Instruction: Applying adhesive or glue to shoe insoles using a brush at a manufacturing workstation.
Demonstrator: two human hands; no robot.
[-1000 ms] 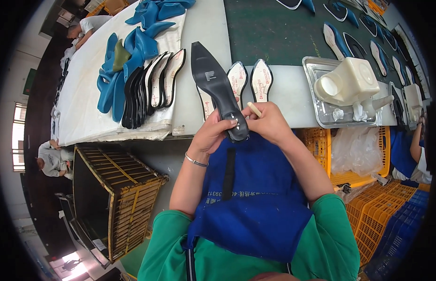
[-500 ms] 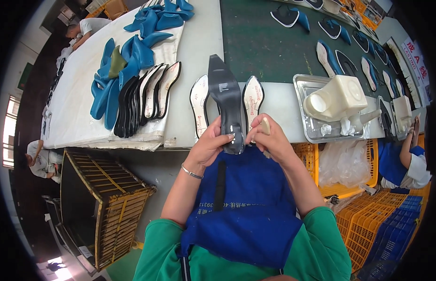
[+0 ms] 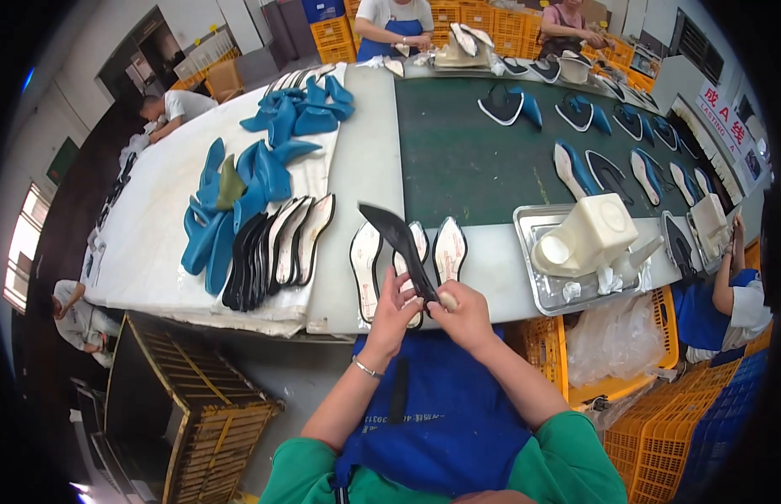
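A black shoe sole (image 3: pixel 396 233) is tilted onto its edge over the near table edge, its pointed toe facing away and to the left. My left hand (image 3: pixel 392 317) grips its heel end from the left, thumb and fingers around it. My right hand (image 3: pixel 464 316) is closed at the heel's right side, fingertips against the sole. A pale stick-like piece (image 3: pixel 447 299) shows among the right fingers; its full shape is hidden. Three white insoles with black edges lie just beyond: a left insole (image 3: pixel 366 265), a middle insole (image 3: pixel 421 239) partly behind the sole, and a right insole (image 3: pixel 450 249).
At left, a row of black-edged insoles (image 3: pixel 277 248) stands beside a pile of blue shoe lasts (image 3: pixel 260 172). A metal tray (image 3: pixel 529 252) with a cream plastic container (image 3: pixel 594 231) sits right. Shoe parts lie on the green belt (image 3: pixel 466 164). A slatted crate (image 3: pixel 210 403) stands below left; co-workers surround the tables.
The view has tilted up, showing co-workers across the belt. The sole has turned from flat to edge-on, uncovering a middle insole. My right fingers have closed in against its heel.
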